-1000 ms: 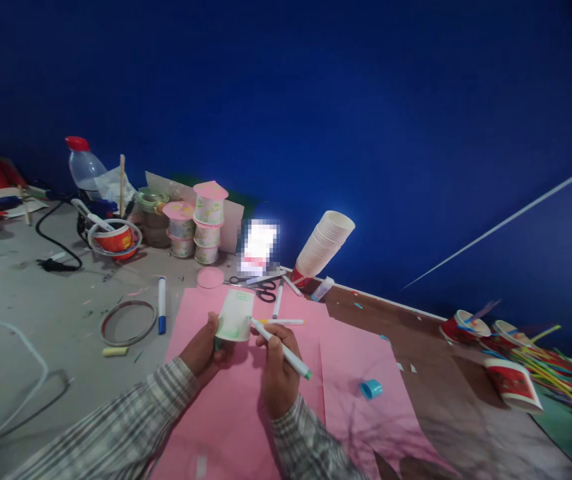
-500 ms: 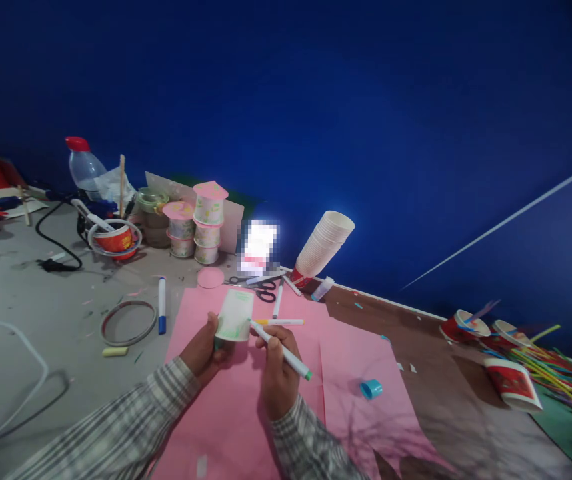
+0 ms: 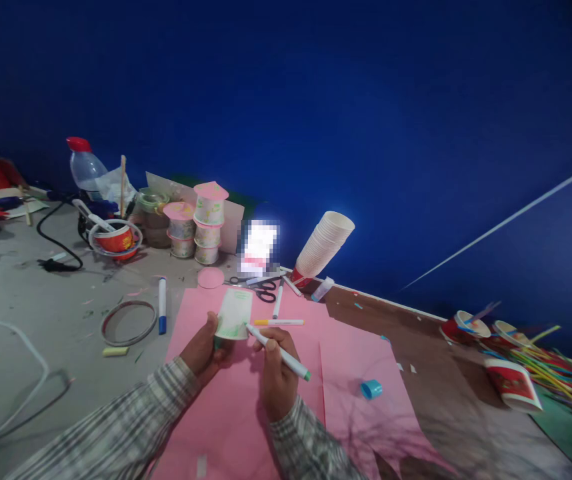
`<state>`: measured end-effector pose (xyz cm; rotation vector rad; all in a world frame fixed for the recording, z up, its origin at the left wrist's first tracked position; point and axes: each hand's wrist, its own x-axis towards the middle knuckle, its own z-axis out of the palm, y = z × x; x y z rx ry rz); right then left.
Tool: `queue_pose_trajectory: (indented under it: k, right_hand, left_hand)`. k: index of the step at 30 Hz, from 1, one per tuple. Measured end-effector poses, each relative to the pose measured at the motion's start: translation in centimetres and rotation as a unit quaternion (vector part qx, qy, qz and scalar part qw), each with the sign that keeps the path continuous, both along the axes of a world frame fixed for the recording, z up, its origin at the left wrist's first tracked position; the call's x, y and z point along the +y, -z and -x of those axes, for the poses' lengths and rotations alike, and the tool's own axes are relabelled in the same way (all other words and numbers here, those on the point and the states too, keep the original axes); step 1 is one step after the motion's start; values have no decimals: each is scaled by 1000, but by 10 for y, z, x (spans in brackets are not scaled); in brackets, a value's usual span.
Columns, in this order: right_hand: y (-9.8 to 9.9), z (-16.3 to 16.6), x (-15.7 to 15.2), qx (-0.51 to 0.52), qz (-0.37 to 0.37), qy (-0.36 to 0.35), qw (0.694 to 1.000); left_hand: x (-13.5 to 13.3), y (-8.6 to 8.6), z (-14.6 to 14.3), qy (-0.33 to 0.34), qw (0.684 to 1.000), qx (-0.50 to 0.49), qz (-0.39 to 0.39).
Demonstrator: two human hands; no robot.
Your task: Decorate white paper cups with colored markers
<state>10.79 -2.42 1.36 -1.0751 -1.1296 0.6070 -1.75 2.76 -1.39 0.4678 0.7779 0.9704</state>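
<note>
My left hand (image 3: 205,352) grips a small white paper cup (image 3: 234,314) with green marks on its side, held just above the pink paper sheet (image 3: 246,413). My right hand (image 3: 277,368) pinches a white marker with a green end (image 3: 279,353); its tip touches the cup's lower right side. Both sleeves are grey plaid. A blue marker cap (image 3: 371,389) lies on the pink sheet to the right of my right hand.
Scissors (image 3: 262,289) and loose markers (image 3: 280,322) lie beyond the cup. A leaning stack of white cups (image 3: 323,245), decorated cup towers (image 3: 208,223), a blue marker (image 3: 162,305), a ring (image 3: 129,322), a bottle (image 3: 85,168) and cables sit at the back and left. Red cups (image 3: 511,383) and straws lie at right.
The marker tip has slid slightly down and left along the cup's side. The cup has tilted a little. Otherwise the scene is the same.
</note>
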Motion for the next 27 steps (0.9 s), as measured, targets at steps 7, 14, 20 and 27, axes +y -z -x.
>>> queue_pose_trajectory:
  k: [7, 14, 20, 27]
  right_hand:
    - [3, 1, 0, 65, 3, 9, 998]
    - [2, 0, -2, 25, 8, 9, 1000]
    - [1, 0, -3, 18, 11, 9, 1000]
    - [2, 1, -2, 14, 14, 17, 1000]
  left_hand:
    - [1, 1, 0, -1, 1000, -7, 9]
    - [1, 0, 0, 5, 1000, -10, 6]
    - [0, -2, -1, -16, 1000, 3, 16]
    - [0, -4, -2, -14, 1000, -5, 14]
